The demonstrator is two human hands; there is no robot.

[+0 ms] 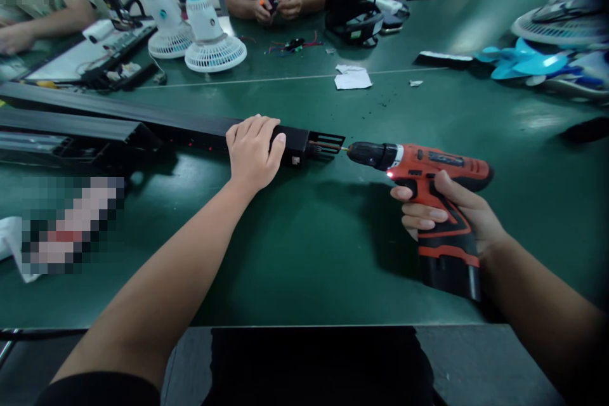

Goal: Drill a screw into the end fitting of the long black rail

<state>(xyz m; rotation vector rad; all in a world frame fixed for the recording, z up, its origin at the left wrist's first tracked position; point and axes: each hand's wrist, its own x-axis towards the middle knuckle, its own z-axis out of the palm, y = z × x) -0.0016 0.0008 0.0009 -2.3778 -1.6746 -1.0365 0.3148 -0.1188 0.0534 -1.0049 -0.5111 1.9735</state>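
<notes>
A long black metal bar (143, 120) lies across the green table (304, 254), its open slotted end (326, 144) pointing right. My left hand (253, 151) rests on top of the bar near that end, fingers wrapped over it. My right hand (447, 209) grips the handle of an orange and black cordless drill (423, 168). The drill's bit tip touches the bar's slotted end, and a small red light glows on the drill body.
Two white desk fans (209, 35) stand at the back left. Across the table a person's hands (276, 7) work on small wired parts (295, 45). Another person's arm (42, 22) is at far left. Crumpled paper (352, 77), blue fan blades (523, 65) and a black device (354, 16) lie farther back.
</notes>
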